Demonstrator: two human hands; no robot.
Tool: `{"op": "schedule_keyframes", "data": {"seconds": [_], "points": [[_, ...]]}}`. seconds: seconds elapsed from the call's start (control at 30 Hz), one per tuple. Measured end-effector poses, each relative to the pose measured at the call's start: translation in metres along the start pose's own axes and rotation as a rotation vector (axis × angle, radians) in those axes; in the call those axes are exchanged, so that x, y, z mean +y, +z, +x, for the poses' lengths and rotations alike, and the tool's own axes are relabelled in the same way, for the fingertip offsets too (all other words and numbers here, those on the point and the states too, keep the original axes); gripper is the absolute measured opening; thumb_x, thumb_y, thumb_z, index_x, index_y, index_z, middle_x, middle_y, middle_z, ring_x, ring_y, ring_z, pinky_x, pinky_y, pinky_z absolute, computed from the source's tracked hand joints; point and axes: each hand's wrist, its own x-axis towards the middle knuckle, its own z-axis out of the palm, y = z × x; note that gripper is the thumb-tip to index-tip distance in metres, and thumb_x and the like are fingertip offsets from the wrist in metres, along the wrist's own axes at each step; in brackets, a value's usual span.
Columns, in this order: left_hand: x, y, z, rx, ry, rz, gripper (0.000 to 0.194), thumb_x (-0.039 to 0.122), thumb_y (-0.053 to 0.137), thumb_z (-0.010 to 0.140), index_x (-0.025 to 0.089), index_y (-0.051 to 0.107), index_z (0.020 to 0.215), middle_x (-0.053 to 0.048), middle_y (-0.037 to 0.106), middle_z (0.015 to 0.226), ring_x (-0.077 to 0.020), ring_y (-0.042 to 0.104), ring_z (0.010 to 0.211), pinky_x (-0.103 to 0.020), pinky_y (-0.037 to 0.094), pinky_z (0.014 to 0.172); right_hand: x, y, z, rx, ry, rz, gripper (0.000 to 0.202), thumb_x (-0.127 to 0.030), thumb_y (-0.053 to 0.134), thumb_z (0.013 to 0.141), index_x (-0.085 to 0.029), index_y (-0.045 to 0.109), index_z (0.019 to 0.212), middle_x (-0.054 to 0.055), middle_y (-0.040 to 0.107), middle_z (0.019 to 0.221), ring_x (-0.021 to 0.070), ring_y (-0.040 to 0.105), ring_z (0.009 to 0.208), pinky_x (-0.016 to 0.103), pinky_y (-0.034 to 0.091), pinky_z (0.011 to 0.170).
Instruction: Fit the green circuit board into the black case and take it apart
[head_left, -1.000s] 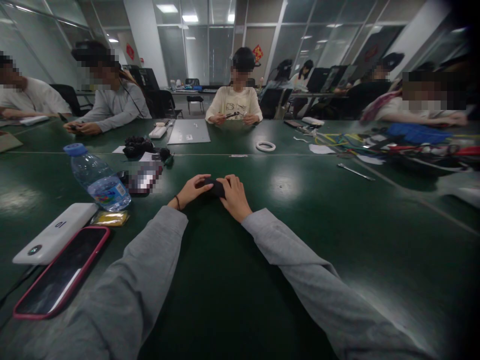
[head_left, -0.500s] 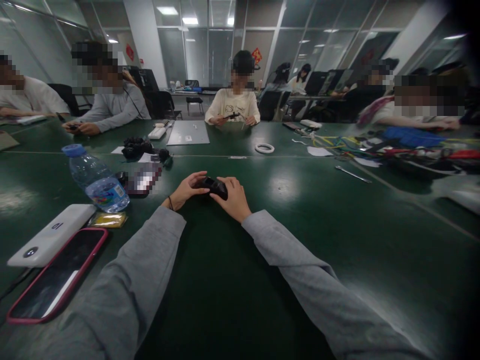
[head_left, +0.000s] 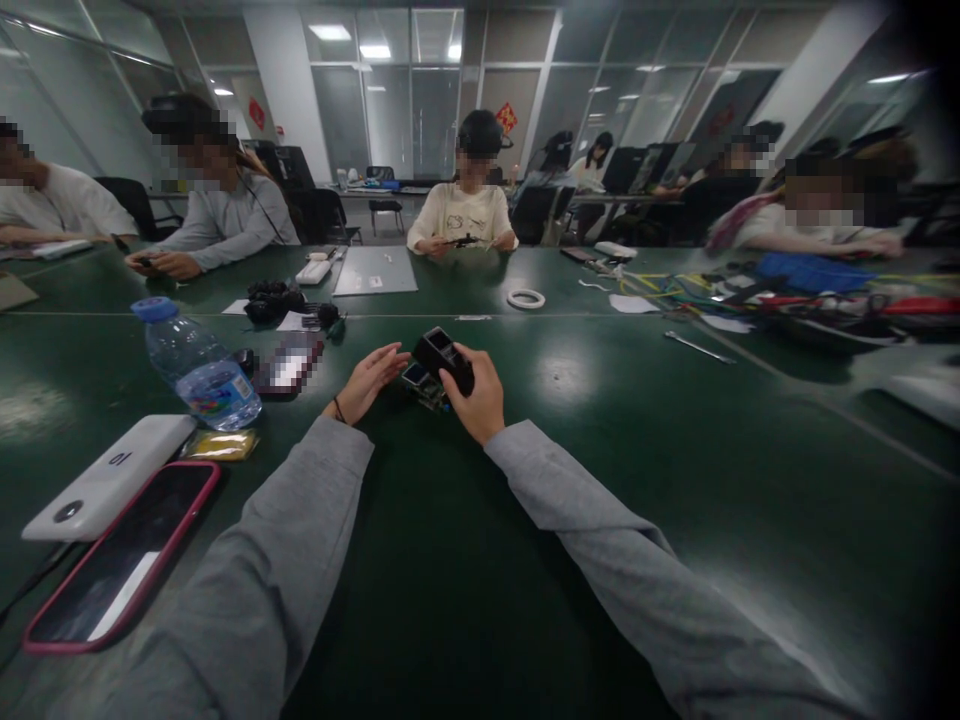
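Observation:
My right hand [head_left: 480,390] grips a black plastic casing [head_left: 444,358] that has a rectangular opening at its upper end. The casing is tilted and held just over a small circuit board with a screen [head_left: 424,384], which sits low on the green table [head_left: 465,560]. Part of the board is hidden behind the casing and my fingers. To the left, my left hand [head_left: 369,380] is open, fingers stretched toward the board, holding nothing. Whether its fingertips touch the board I cannot tell.
Left of my arm are a water bottle [head_left: 202,365], a yellow packet [head_left: 223,444], a white power bank [head_left: 109,475] and a red-cased phone [head_left: 124,555]. A tape roll [head_left: 525,299], a wrench [head_left: 699,346] and tangled cables [head_left: 795,290] lie farther off. Several people sit around the table.
My right hand has raised and tilted the black casing, baring the circuit board beneath it. My left hand has let go of the casing and straightened its fingers.

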Motion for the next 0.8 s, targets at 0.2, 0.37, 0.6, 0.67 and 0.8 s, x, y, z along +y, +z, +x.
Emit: {"op": "schedule_keyframes", "data": {"seconds": [0.2, 0.37, 0.6, 0.67, 0.8], "points": [[0.006, 0.006, -0.007, -0.086, 0.043, 0.166, 0.057, 0.027, 0.075, 0.065, 0.021, 0.057, 0.119, -0.002, 0.062, 0.096, -0.0138, 0.058, 0.089, -0.032, 0.044, 0.087, 0.033, 0.010, 0.003, 0.141, 0.268, -0.067, 0.044, -0.030, 0.051, 0.084, -0.014, 0.044, 0.125, 0.014, 0.051, 0.114, 0.0254, 0.048, 0.109, 0.044, 0.040, 0.096], [0.009, 0.013, -0.009, -0.109, 0.038, 0.253, 0.054, 0.027, 0.074, 0.065, 0.018, 0.058, 0.116, -0.005, 0.062, 0.099, -0.0157, 0.057, 0.092, -0.036, 0.042, 0.090, 0.049, 0.020, 0.000, 0.038, 0.308, -0.148, 0.042, -0.026, 0.051, 0.081, -0.015, 0.049, 0.122, 0.014, 0.049, 0.110, 0.0274, 0.049, 0.104, 0.046, 0.044, 0.089], [0.001, 0.010, -0.004, -0.039, 0.070, 0.244, 0.048, 0.034, 0.071, 0.070, 0.017, 0.059, 0.113, -0.007, 0.064, 0.104, -0.0177, 0.057, 0.100, -0.036, 0.042, 0.093, 0.043, 0.019, -0.002, -0.047, 0.256, -0.232, 0.038, -0.030, 0.053, 0.085, -0.019, 0.051, 0.122, 0.013, 0.046, 0.110, 0.0287, 0.047, 0.102, 0.047, 0.044, 0.085], [-0.001, 0.008, -0.003, -0.039, 0.084, 0.240, 0.047, 0.035, 0.070, 0.071, 0.017, 0.058, 0.113, -0.007, 0.064, 0.105, -0.0174, 0.058, 0.099, -0.035, 0.043, 0.091, 0.040, 0.017, -0.001, -0.048, 0.270, -0.216, 0.033, -0.035, 0.048, 0.089, -0.021, 0.053, 0.119, 0.012, 0.047, 0.109, 0.0282, 0.046, 0.102, 0.047, 0.043, 0.085], [-0.002, 0.006, -0.003, -0.027, 0.078, 0.235, 0.046, 0.038, 0.068, 0.073, 0.018, 0.059, 0.113, -0.008, 0.064, 0.107, -0.0177, 0.059, 0.097, -0.034, 0.046, 0.086, 0.035, 0.014, 0.000, -0.033, 0.276, -0.206, 0.028, -0.038, 0.042, 0.093, -0.021, 0.056, 0.112, 0.010, 0.048, 0.108, 0.0270, 0.046, 0.102, 0.046, 0.042, 0.085]]}}
